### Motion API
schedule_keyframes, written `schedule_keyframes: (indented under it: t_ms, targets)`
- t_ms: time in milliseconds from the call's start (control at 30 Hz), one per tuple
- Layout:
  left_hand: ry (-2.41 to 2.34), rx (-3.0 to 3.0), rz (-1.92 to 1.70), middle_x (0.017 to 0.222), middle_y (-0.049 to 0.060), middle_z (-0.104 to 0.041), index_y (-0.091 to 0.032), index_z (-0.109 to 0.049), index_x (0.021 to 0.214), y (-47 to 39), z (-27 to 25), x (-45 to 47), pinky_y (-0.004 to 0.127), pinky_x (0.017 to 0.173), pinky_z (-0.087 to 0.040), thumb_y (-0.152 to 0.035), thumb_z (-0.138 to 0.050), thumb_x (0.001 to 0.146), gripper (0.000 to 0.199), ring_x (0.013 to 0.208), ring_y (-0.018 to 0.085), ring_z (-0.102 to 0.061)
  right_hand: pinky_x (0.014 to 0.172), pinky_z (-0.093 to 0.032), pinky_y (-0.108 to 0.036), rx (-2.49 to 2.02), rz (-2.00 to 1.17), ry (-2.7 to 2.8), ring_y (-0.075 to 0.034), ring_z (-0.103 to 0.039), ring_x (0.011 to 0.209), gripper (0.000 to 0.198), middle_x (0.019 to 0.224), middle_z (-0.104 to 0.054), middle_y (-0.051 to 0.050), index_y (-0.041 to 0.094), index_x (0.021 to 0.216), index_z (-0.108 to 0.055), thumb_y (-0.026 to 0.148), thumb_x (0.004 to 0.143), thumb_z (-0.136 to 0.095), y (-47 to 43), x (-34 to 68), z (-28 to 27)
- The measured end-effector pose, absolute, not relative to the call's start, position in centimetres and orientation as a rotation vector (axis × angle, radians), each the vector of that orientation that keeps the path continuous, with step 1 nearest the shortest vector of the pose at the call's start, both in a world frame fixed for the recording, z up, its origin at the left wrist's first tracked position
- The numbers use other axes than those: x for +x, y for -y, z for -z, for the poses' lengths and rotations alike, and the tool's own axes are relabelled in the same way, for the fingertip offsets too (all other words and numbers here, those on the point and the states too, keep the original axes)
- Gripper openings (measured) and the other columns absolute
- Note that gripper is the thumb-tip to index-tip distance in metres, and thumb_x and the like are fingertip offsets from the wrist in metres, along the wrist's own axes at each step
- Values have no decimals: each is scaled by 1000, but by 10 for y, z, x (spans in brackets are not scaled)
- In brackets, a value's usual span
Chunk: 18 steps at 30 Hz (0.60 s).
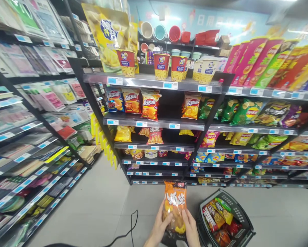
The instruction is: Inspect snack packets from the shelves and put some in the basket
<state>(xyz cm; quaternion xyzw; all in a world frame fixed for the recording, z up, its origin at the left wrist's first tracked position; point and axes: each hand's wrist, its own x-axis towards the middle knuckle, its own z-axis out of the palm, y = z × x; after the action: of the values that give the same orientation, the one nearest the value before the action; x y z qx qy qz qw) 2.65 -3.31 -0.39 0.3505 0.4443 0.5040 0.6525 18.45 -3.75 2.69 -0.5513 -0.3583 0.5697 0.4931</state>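
Note:
An orange and black snack bag [174, 202] is held upright between both hands, low in the middle of the head view. My left hand [161, 219] grips its left side, thumb across the front. On the right side my right hand [190, 223] is closed round the bag's edge, thumb on the front too. Just right of my hands a dark plastic shopping basket [242, 199] stands on the floor, with several colourful snack packets [218, 212] inside.
Ahead stands a black snack shelf [154, 120] with bags, cups [161, 67] and tall chip canisters [254, 60]. Another shelf rack [40, 144] runs along the left. Yellow hanging strips [102, 140] line the shelf's end. A black cable [132, 226] lies on the grey floor [102, 199].

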Motion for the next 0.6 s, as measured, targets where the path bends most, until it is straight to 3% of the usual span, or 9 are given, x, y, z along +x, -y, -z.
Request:
schedule_keyframes:
  t_ms: [333,600]
  targets:
    - [-1063,797,-1118,158,14,-44,-21,-46,150,31,18,28,45,122,-34,-55,-78,76,88,148,35,-38,91,-57,-38,-1285,-1368,834,-31,-70,104,56,112,-74,-13,18,111,-75,66,83,-68,43,185,-22]
    - [-1062,814,-1098,159,14,-42,-22,-40,154,31,12,27,46,120,-37,-57,-75,78,90,147,36,-40,89,-56,-39,-1285,-1376,896,-31,-69,102,57,112,-74,-14,16,114,-72,65,86,-65,41,186,-25]
